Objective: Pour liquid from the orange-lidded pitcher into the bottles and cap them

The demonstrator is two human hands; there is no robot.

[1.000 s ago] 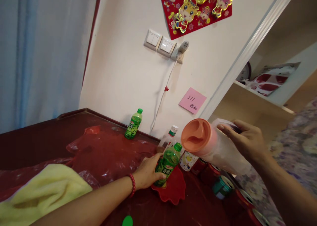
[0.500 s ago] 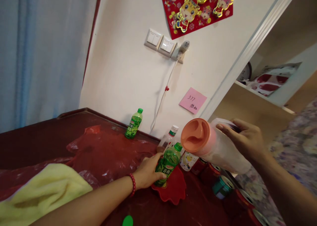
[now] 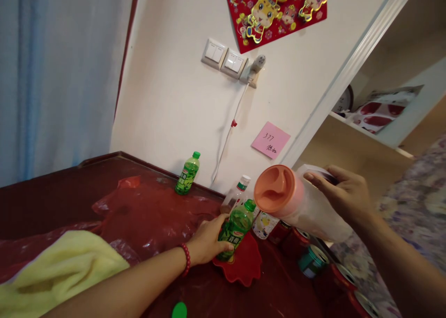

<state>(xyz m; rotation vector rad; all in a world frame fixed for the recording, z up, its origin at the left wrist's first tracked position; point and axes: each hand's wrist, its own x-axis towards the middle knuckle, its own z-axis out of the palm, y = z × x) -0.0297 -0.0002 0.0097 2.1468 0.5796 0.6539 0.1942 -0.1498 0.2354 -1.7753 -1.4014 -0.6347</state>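
Note:
My left hand (image 3: 206,242) is wrapped round a green tea bottle (image 3: 237,226) with a green cap, which stands tilted on a red scalloped dish (image 3: 245,265). My right hand (image 3: 344,193) grips a clear plastic pitcher (image 3: 303,205) with an orange lid, held on its side above the table, lid end towards the left. A red bead bracelet sits on my left wrist. Behind the held bottle stands a clear bottle with a white cap (image 3: 237,193).
A second green bottle (image 3: 187,173) stands by the wall on the dark red table (image 3: 69,188). A red plastic bag (image 3: 146,211) and a yellow towel (image 3: 62,267) lie at the left. Several cans (image 3: 310,261) crowd the right. A cable hangs from the wall socket (image 3: 256,67).
Both hands keep their grips almost unmoved. The view has shifted slightly, so everything sits a little higher in the frame.

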